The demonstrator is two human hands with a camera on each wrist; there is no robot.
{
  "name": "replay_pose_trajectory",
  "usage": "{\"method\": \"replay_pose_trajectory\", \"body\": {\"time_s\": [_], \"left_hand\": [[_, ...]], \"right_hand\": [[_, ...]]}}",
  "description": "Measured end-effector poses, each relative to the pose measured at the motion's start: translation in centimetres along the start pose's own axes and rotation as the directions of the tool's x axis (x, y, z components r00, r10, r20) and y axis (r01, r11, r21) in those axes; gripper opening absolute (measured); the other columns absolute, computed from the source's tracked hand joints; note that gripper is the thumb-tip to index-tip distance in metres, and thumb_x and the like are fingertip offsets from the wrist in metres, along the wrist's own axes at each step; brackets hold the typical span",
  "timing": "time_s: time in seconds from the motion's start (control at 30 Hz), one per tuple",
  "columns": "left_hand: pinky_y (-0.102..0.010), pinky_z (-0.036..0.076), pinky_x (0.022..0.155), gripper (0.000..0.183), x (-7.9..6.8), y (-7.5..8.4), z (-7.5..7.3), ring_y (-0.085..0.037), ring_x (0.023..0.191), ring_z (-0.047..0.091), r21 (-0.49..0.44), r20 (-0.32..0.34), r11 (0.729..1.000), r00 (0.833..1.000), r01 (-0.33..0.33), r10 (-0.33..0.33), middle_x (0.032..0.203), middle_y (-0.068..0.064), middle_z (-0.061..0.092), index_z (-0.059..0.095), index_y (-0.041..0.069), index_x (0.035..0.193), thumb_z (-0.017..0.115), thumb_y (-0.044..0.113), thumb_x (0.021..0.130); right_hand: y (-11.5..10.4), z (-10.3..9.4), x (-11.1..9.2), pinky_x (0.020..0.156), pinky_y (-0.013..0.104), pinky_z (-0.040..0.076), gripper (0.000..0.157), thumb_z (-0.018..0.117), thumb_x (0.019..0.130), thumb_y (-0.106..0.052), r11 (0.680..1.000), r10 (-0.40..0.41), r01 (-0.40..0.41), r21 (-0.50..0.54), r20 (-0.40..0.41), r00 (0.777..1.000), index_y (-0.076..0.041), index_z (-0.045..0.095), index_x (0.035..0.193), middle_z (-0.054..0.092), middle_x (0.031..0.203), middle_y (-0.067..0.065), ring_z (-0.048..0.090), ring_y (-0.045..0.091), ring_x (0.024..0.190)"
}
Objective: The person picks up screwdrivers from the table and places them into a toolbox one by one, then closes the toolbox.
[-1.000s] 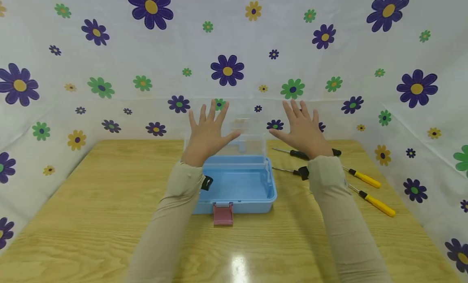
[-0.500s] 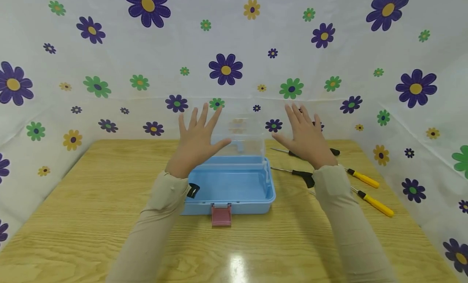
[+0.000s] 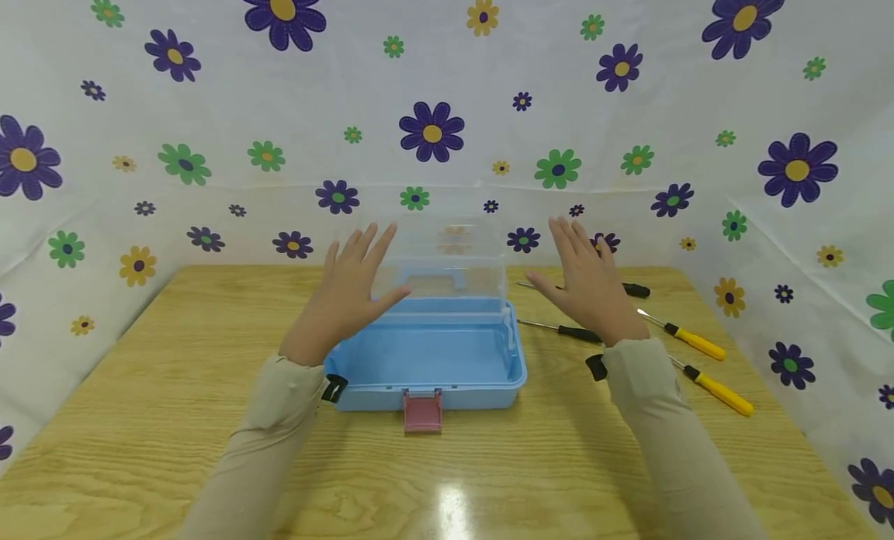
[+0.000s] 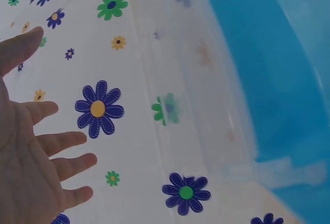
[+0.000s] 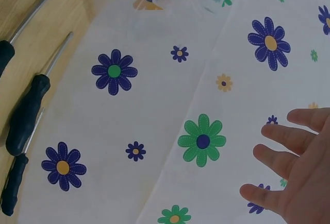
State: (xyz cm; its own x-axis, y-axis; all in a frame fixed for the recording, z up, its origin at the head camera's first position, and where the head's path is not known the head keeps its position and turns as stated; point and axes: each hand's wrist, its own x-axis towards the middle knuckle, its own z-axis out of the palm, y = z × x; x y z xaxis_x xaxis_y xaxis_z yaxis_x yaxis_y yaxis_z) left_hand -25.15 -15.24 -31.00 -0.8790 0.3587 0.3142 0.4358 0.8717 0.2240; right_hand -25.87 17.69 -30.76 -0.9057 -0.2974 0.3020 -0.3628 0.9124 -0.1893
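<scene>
A light blue toolbox [image 3: 433, 354] stands on the table with its clear lid [image 3: 454, 253] raised at the back and a pink latch [image 3: 422, 413] hanging at the front. My left hand [image 3: 342, 295] hovers over the toolbox's left side, fingers extended and thumb spread, holding nothing. Above the right of the box, my right hand [image 3: 590, 292] is likewise held up with straight fingers and no object. It overlaps parts of two black-handled screwdrivers [image 3: 576, 334] in the head view. In the left wrist view, the clear lid [image 4: 196, 80] appears beside the left palm [image 4: 26, 167].
Two yellow-handled screwdrivers [image 3: 722, 391] lie at the table's right. The right wrist view shows several dark-handled screwdrivers [image 5: 28, 113]. Behind the wooden table [image 3: 174, 354] hangs a white flower-print cloth [image 3: 559, 82], which also covers both sides.
Both hands have come down and nearer to me, the left also moving left and the right slightly right. The toolbox and screwdrivers stay where they were.
</scene>
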Motion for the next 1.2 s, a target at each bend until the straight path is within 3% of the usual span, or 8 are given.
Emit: {"method": "replay_pose_trajectory", "body": {"time_s": [0.33,0.8,1.2], "left_hand": [[-0.065,0.016,0.111,0.086,-2.0,-2.0,0.5,-0.042,0.139,0.026,0.036,-0.040,0.997,0.996,-0.072,0.074,0.153,-0.021,0.026,0.010,0.019,0.153,0.060,0.044,0.088],[-0.058,0.028,0.110,0.085,-4.1,-3.7,1.7,-0.042,0.131,0.037,0.130,-0.031,0.987,0.994,-0.097,0.102,0.144,-0.025,0.037,0.022,0.003,0.149,0.062,0.046,0.087],[-0.057,0.033,0.106,0.081,-6.6,-5.2,2.5,-0.044,0.126,0.042,0.155,0.004,0.987,0.999,-0.049,0.049,0.137,-0.028,0.044,0.029,-0.007,0.144,0.061,0.043,0.088]], "right_hand": [[1.3,0.7,-1.1,0.115,0.058,0.015,0.081,0.054,0.091,-0.045,0.998,-0.066,0.064,-0.023,-0.075,0.995,-0.004,0.018,0.150,0.026,0.154,0.018,0.022,0.036,0.143],[3.4,0.8,-2.0,0.111,0.058,0.024,0.071,0.055,0.093,-0.037,0.996,-0.091,0.089,-0.016,-0.098,0.991,-0.001,0.025,0.147,0.038,0.145,0.023,0.034,0.039,0.135],[5.3,1.0,-2.6,0.112,0.056,0.024,0.071,0.052,0.095,-0.039,0.999,-0.040,0.039,-0.022,-0.052,0.998,0.000,0.026,0.147,0.038,0.145,0.023,0.036,0.042,0.132]]}}
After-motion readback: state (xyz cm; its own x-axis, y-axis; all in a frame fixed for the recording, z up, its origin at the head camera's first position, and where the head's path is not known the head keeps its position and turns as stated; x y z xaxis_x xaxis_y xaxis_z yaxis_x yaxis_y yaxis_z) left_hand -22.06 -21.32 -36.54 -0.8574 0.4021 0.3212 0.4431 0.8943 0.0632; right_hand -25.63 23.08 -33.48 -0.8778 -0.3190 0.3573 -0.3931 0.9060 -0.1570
